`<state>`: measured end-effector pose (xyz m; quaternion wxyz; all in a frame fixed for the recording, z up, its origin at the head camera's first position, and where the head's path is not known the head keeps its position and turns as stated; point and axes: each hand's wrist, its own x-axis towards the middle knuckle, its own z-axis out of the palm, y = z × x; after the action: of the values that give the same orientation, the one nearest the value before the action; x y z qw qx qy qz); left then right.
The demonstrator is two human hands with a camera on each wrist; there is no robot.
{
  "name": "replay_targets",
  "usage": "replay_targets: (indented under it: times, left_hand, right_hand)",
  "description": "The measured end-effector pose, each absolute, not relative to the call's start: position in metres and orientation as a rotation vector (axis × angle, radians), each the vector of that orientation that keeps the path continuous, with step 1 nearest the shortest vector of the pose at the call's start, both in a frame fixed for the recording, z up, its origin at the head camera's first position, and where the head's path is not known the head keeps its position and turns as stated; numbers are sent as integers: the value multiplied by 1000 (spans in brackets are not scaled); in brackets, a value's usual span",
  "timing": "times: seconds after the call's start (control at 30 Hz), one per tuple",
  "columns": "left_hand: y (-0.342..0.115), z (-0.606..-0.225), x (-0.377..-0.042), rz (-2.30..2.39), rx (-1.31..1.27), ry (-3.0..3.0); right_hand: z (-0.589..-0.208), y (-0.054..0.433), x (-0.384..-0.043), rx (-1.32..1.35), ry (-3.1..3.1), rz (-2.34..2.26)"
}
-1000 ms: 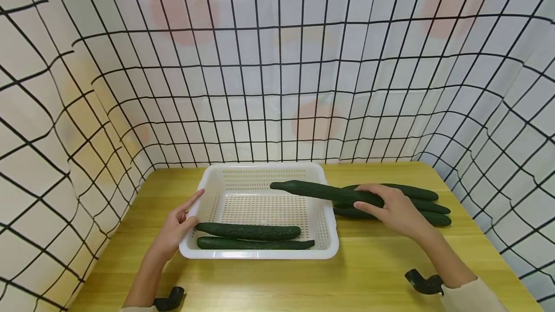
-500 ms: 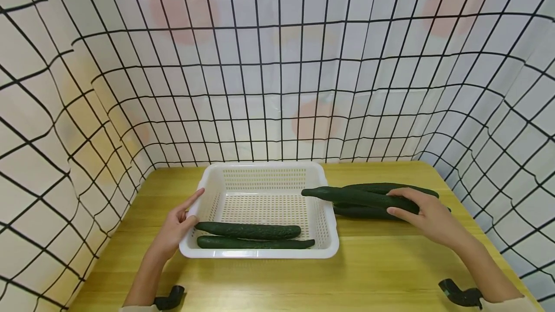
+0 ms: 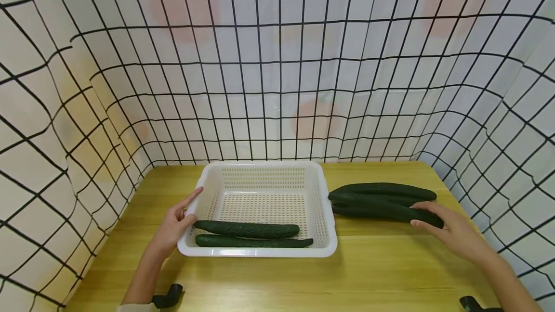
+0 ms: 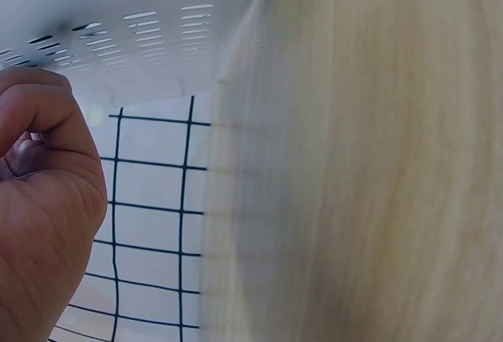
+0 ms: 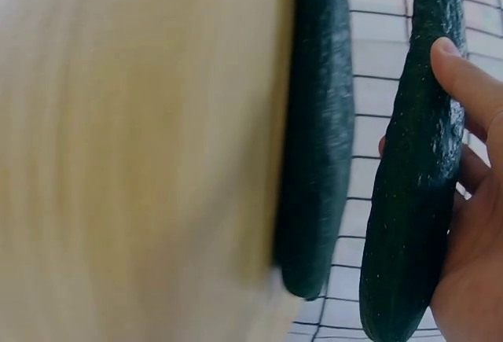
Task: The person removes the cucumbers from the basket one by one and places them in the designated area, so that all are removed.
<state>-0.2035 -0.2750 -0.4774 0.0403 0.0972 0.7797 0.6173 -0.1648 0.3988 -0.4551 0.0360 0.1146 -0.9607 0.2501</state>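
One cucumber [image 5: 413, 177], grasped near its end by the right hand [image 3: 453, 232], overlapped other cucumbers [image 3: 386, 188] at three o'clock from the basket [image 3: 256, 252] on my remote feed. Two cucumbers [image 3: 251, 229] lay along the basket's six-o'clock side; with the rest outside, I judged the work partway. Skins looked glossy and bumpy, bodies long and tapering; the left hand [image 3: 171, 227] gripped the white, perforated, apparently plastic basket's nine-o'clock rim. Black mesh [image 3: 281, 93] rose at twelve beyond the wood-grained table [image 3: 368, 264].
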Motion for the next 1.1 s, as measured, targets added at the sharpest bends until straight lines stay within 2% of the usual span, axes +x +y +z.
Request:
replay_targets:
  times: [0.43,0.87,1.1]
  left_hand:
    - [-274,-476,-204,1890,312,2397]
    - [-275,-475,-201,1893,283,2388]
    - [-275,-475,-203,1876,307,2406]
  right_hand:
    - [-491,417,-175,385,-2952,787]
    - [-505,415,-183,546,-2810,632]
    - [-512,419,-183,511,-2817,723]
